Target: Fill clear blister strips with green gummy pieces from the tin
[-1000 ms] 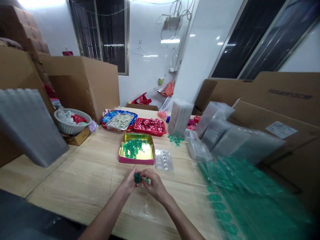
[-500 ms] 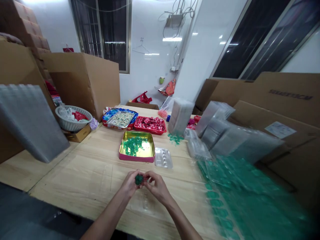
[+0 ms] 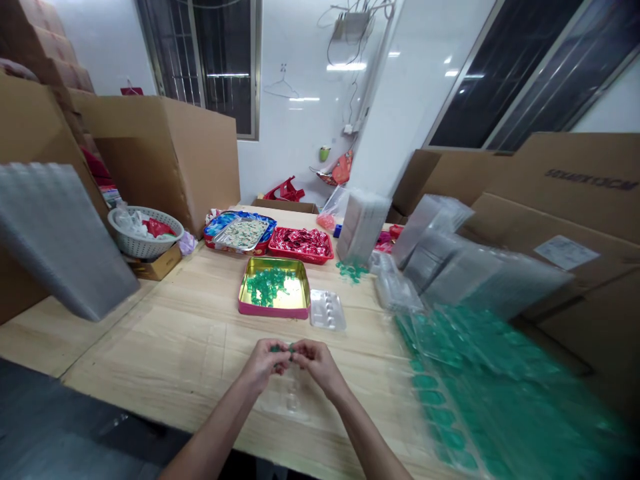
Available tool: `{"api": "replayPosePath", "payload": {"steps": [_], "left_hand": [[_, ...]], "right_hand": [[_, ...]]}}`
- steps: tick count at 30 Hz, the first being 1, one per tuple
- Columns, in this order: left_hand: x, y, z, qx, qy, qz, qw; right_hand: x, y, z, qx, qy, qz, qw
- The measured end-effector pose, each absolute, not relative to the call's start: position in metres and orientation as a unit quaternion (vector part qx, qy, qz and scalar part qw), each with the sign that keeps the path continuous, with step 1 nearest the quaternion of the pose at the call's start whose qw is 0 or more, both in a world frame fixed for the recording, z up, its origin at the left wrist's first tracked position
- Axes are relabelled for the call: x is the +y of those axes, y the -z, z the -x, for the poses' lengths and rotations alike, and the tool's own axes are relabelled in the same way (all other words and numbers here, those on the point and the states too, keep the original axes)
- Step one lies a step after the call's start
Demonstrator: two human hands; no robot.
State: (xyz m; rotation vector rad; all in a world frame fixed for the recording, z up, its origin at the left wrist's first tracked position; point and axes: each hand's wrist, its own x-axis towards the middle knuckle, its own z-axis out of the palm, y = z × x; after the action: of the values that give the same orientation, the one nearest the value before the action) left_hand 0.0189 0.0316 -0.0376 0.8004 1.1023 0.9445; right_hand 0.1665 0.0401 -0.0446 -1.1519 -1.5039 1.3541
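My left hand (image 3: 266,365) is closed around small green plastic pieces (image 3: 275,348), partly hidden by its fingers. My right hand (image 3: 316,365) meets it fingertip to fingertip, pinching a small green piece (image 3: 291,347) between the two. Under both hands a clear plastic blister tray (image 3: 287,402) lies flat on the wooden table (image 3: 165,363). Just beyond them stands a pink-sided tin with a gold inside (image 3: 300,308), holding a heap of loose green pieces (image 3: 267,287). A second clear blister tray (image 3: 327,309) rests against the tin's right side.
Filled green blister trays (image 3: 500,393) are piled at the right, near stacked clear trays (image 3: 440,260). Behind the tin sit a red tray (image 3: 327,257) of red packets and a blue-lined tin (image 3: 213,230) with a metal tray. A grey basket (image 3: 145,247) and tray stack (image 3: 70,240) stand left.
My right hand has moved slightly and its fingers now press against the left fingertips. The left fingers have closed further over the green pieces, which were more exposed before.
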Motion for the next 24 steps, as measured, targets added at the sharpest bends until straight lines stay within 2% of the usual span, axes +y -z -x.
{"api": "replayPosePath", "payload": {"steps": [3, 5, 10, 15, 20, 24], "left_hand": [[0.034, 0.045, -0.022, 0.515, -0.419, -0.377, 0.646], [0.036, 0.051, -0.026, 0.531, -0.416, -0.385, 0.63], [0.041, 0.064, -0.035, 0.581, -0.416, -0.436, 0.547], [0.047, 0.068, -0.038, 0.609, -0.43, -0.472, 0.47], [0.048, 0.064, -0.031, 0.598, -0.422, -0.448, 0.514], [0.046, 0.052, -0.02, 0.572, -0.404, -0.39, 0.598]], "right_hand": [[0.044, 0.055, -0.172, -0.532, -0.602, 0.455, 0.385], [0.045, 0.062, -0.174, -0.534, -0.592, 0.479, 0.368], [0.048, 0.072, -0.172, -0.649, -0.403, 0.554, 0.332], [0.05, 0.074, -0.167, -0.671, -0.316, 0.589, 0.323], [0.048, 0.072, -0.167, -0.688, -0.28, 0.595, 0.309], [0.041, 0.053, -0.162, -0.701, -0.284, 0.54, 0.369]]}}
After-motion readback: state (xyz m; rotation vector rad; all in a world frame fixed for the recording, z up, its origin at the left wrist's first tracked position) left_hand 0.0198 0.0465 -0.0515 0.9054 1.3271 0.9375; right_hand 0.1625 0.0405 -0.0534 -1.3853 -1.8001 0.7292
